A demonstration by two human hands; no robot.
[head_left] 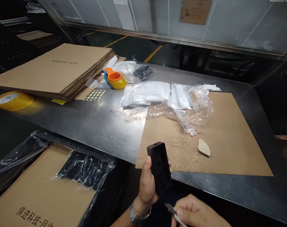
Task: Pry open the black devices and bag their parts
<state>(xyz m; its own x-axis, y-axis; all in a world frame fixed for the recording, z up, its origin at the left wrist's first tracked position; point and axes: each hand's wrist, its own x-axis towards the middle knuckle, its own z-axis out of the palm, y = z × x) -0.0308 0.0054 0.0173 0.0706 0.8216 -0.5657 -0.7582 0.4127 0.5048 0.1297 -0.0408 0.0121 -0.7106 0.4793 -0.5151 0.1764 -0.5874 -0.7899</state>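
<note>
My left hand (146, 184) is closed round a small black rectangular block (158, 166), held upright just in front of the table's near edge. My right hand (195, 212) sits low at the bottom of the view, fingers pinched on a thin metal tool (173, 210) whose tip points up and left toward the block. A watch shows on my left wrist. Beyond the hands lies a flat brown cardboard sheet (228, 142) with a small pale wedge-shaped piece (203, 147) on it.
The metal table (93, 123) carries clear plastic bags (157, 94), a bag of black parts (143, 71), an orange and yellow tape dispenser (115, 78), a sticker sheet (94, 95) and stacked flat cardboard (55, 69). A yellow tape roll (12, 100) lies left. A carton with black parts in plastic (84, 171) stands below.
</note>
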